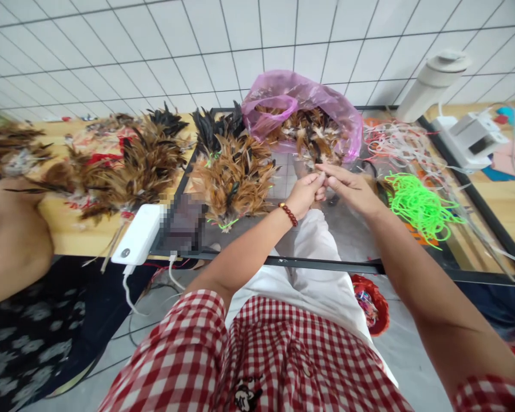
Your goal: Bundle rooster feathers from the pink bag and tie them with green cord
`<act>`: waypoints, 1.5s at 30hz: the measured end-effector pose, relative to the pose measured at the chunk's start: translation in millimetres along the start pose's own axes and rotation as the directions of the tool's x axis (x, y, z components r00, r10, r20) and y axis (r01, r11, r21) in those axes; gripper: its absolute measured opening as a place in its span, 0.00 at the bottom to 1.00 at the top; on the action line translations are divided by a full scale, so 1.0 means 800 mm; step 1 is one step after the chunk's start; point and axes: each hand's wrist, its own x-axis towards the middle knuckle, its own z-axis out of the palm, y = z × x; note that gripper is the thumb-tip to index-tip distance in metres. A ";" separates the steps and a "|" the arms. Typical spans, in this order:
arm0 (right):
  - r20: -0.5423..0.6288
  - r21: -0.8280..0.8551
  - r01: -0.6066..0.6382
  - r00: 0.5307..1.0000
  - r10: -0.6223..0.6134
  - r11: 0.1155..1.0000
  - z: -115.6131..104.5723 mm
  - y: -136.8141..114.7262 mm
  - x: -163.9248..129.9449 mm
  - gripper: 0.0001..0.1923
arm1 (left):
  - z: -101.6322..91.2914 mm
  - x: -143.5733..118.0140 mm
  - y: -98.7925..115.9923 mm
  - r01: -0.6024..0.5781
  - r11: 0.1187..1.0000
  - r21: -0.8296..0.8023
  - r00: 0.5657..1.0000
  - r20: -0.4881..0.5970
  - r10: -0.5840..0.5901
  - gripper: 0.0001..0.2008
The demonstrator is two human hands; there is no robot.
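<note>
My left hand, with a beaded bracelet at its wrist, is closed in a pinch above the glass-topped table. My right hand meets it fingertip to fingertip, its thumb and fingers also pinched together. Whatever lies between the fingers is too small and hidden to make out. Just beyond my fingertips is a pink plastic bag with brown and black feathers spilling from its mouth. A pile of brown feather bunches lies left of my hands, and a heap of bright green cord lies to their right.
White and clear strands lie behind the green cord. A white bottle and a power strip stand at right. On the left are a white power bank, more feathers and another person's arm. A red basket sits below.
</note>
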 end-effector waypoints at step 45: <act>-0.383 -0.060 0.058 0.921 -0.077 0.997 0.028 -0.002 0.004 0.20 | -0.009 0.005 0.012 -0.188 0.930 0.317 0.982 0.072 0.174 0.17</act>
